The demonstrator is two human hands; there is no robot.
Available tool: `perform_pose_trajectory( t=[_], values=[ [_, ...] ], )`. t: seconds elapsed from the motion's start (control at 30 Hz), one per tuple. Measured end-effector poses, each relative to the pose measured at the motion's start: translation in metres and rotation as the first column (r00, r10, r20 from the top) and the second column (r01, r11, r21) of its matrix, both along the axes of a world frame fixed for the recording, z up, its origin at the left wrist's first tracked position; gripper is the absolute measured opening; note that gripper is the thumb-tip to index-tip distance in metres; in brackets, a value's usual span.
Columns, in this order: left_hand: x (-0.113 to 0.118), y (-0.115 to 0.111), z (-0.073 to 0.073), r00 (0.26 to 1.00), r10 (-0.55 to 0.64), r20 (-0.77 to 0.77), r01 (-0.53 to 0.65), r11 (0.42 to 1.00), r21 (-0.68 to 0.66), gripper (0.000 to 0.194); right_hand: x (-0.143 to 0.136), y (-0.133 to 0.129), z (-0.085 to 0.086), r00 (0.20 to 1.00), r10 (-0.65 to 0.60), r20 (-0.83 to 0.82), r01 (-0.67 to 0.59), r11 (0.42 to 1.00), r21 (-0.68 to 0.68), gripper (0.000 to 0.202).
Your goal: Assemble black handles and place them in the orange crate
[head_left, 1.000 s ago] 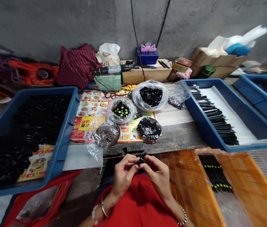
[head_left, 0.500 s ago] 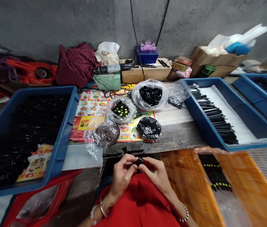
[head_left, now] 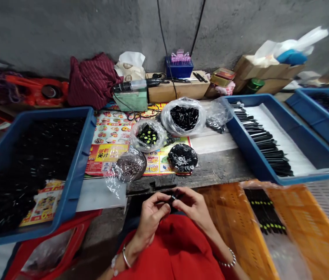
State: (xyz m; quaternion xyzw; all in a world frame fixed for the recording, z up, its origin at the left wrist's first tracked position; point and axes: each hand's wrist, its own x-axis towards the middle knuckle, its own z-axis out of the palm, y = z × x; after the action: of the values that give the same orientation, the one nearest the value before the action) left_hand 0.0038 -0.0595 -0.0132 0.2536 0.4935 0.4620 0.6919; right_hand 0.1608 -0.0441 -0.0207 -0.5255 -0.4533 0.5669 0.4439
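Note:
A small black part (head_left: 173,197) is pinched between my two hands, above my lap and just in front of the bench edge. My left hand (head_left: 153,212) is closed on its left end, thumb and fingers together. On its right end my right hand (head_left: 192,206) is closed too. The part's exact kind is too small to make out. Beyond my hands lie a round pile of small black discs (head_left: 183,158), a dish of small metal screws (head_left: 131,166), a bag of black and yellow-green pieces (head_left: 148,137) and a bag of glossy black pieces (head_left: 184,116).
A blue tray (head_left: 78,163) full of dark parts stands at left. Another blue tray (head_left: 251,155) holds long black pieces in a row. At lower right is an orange crate (head_left: 228,217). A power screwdriver (head_left: 132,85) lies on a green box (head_left: 133,100) at the back.
The black part has turned between my fingers and now sits tilted, more of it showing. My right hand has risen slightly over it. The view has shifted a little.

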Motion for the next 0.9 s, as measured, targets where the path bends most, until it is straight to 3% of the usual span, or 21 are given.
perform_pose_trajectory(
  t=[0.13, 0.23, 0.37, 0.5, 0.6, 0.73, 0.83, 0.9],
  values=[
    [0.0005, 0.0001, -0.0005, 1.000, -0.001, -0.027, 0.001, 1.000, 0.001, 0.027, -0.0009, -0.0007, -0.0006, 0.998, -0.069, 0.007, 0.069, 0.998, -0.003, 0.026],
    [0.0002, -0.0007, 0.0005, 1.000, -0.013, -0.025, 0.013, 1.000, 0.002, 0.026, -0.0015, -0.0010, -0.0003, 0.999, 0.049, 0.021, -0.050, 0.998, 0.030, 0.028],
    [0.0000, -0.0019, 0.0017, 0.999, -0.023, -0.040, 0.023, 1.000, 0.016, 0.023, -0.0005, -0.0014, -0.0019, 0.999, -0.040, 0.013, 0.040, 0.999, -0.007, 0.026],
    [0.0007, -0.0011, 0.0010, 0.998, -0.047, -0.038, 0.049, 0.998, 0.038, 0.020, 0.0011, -0.0017, -0.0048, 0.997, 0.078, 0.000, -0.078, 0.997, -0.030, 0.032],
    [0.0010, 0.0001, -0.0004, 0.998, -0.032, -0.060, 0.035, 0.999, 0.040, 0.021, 0.0028, -0.0017, -0.0069, 0.999, -0.026, -0.033, 0.024, 0.997, -0.068, 0.031],
    [0.0005, -0.0002, -0.0022, 0.998, -0.040, -0.055, 0.042, 0.999, 0.034, 0.020, 0.0041, -0.0026, -0.0091, 0.996, 0.091, -0.004, -0.091, 0.995, -0.046, 0.028],
    [0.0001, -0.0006, -0.0032, 0.997, -0.027, -0.072, 0.031, 0.999, 0.045, 0.020, 0.0037, -0.0039, -0.0079, 0.997, 0.079, 0.016, -0.078, 0.995, -0.062, 0.020],
    [-0.0001, -0.0004, -0.0033, 0.996, -0.020, -0.084, 0.026, 0.996, 0.083, 0.019, 0.0035, -0.0046, -0.0047, 0.994, 0.084, 0.063, -0.085, 0.996, 0.011, 0.018]
  ],
)
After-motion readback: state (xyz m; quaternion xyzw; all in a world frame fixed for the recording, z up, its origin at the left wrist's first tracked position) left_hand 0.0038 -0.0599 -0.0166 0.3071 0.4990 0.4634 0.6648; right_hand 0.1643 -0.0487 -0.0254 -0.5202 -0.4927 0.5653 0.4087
